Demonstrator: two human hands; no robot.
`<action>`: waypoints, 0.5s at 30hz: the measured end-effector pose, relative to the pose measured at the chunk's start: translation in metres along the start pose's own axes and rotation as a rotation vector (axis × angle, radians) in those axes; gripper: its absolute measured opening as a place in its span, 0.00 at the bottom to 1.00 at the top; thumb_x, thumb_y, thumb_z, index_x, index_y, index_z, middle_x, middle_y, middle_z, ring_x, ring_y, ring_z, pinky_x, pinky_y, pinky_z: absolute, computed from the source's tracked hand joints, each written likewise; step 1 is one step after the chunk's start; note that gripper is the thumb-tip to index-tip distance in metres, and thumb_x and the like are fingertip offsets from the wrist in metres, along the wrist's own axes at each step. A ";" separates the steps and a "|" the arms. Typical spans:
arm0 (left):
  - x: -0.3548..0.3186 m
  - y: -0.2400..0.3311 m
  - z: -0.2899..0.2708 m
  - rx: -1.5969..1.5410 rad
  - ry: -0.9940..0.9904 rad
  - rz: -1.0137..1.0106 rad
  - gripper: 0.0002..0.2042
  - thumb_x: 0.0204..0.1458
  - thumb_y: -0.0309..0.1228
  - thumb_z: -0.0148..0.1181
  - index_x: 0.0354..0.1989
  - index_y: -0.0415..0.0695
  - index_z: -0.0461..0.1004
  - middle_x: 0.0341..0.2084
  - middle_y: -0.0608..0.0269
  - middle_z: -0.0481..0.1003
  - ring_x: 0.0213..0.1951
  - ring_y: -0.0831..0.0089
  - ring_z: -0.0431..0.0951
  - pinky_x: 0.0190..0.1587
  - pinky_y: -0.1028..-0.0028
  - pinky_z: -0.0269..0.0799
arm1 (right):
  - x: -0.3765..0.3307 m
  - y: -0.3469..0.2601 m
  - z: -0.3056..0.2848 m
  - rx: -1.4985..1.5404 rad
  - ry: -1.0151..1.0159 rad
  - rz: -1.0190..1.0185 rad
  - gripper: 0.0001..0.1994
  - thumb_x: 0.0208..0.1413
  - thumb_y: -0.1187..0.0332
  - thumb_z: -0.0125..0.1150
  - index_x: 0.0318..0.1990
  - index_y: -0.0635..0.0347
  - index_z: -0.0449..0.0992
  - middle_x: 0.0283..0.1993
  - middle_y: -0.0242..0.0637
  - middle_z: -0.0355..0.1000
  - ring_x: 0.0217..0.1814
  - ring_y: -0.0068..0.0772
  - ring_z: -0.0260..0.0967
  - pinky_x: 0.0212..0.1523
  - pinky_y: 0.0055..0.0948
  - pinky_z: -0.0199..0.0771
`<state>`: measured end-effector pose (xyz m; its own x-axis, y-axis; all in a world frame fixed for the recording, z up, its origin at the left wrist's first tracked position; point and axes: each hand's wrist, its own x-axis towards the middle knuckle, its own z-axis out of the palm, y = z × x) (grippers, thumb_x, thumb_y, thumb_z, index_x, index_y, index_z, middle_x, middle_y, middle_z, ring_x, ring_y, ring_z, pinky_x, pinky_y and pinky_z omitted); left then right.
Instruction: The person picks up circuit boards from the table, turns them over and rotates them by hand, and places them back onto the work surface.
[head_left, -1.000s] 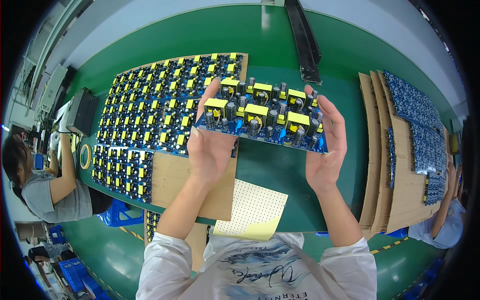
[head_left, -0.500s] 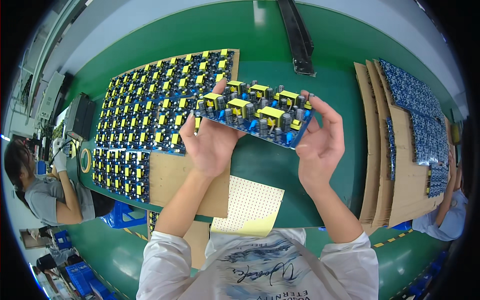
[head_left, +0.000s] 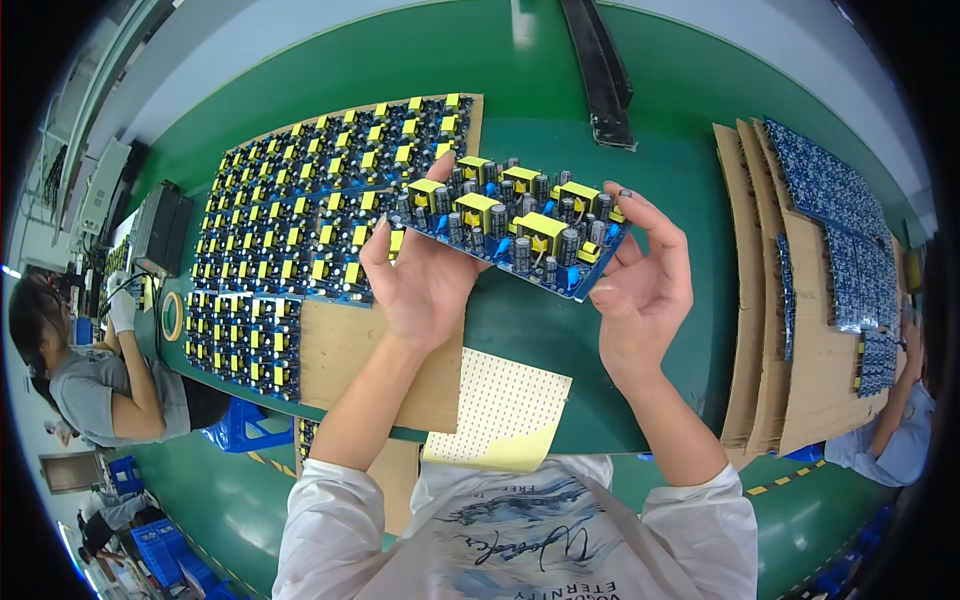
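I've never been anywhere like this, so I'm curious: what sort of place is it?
Most likely an electronics assembly workshop: rows of circuit boards lie on cardboard on a green table, another component-covered board is held up, and a white-gloved co-worker is at the left.

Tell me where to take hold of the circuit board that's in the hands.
Probably grip the circuit board by its two short edges, coming from left and right: upright capacitors and yellow blocks crowd its top face, leaving the thin rim clearest.
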<state>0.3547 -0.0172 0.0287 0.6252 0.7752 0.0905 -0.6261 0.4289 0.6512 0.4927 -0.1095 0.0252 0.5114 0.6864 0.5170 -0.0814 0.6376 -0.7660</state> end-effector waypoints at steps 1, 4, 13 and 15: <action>0.000 0.000 0.000 -0.001 0.007 -0.006 0.37 0.47 0.58 0.34 0.63 0.48 0.44 0.58 0.55 0.54 0.58 0.63 0.56 0.57 0.61 0.52 | 0.000 0.000 0.000 0.002 -0.002 0.000 0.32 0.36 0.74 0.70 0.51 0.67 0.61 0.56 0.42 0.53 0.53 0.33 0.61 0.51 0.31 0.66; 0.000 -0.001 -0.001 -0.022 0.024 0.003 0.37 0.47 0.58 0.35 0.62 0.46 0.46 0.57 0.54 0.56 0.57 0.63 0.58 0.55 0.60 0.54 | 0.000 0.001 -0.001 0.018 0.009 0.016 0.31 0.37 0.74 0.69 0.51 0.67 0.61 0.56 0.43 0.53 0.53 0.33 0.61 0.52 0.31 0.66; -0.001 0.001 -0.005 0.028 0.019 0.011 0.36 0.48 0.57 0.38 0.60 0.44 0.49 0.52 0.54 0.60 0.52 0.61 0.63 0.48 0.59 0.63 | 0.001 -0.005 0.000 -0.017 0.089 0.130 0.32 0.44 0.57 0.63 0.52 0.68 0.59 0.56 0.49 0.56 0.55 0.35 0.59 0.55 0.31 0.62; -0.003 0.001 -0.004 0.037 0.018 0.024 0.36 0.47 0.58 0.38 0.60 0.44 0.49 0.52 0.55 0.60 0.53 0.61 0.62 0.49 0.59 0.62 | 0.002 -0.005 0.001 -0.069 0.091 0.140 0.34 0.45 0.50 0.61 0.52 0.69 0.58 0.56 0.51 0.57 0.57 0.36 0.58 0.56 0.31 0.61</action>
<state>0.3501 -0.0168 0.0260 0.6015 0.7934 0.0935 -0.6232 0.3928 0.6762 0.4930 -0.1114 0.0306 0.5748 0.7302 0.3694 -0.0995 0.5105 -0.8541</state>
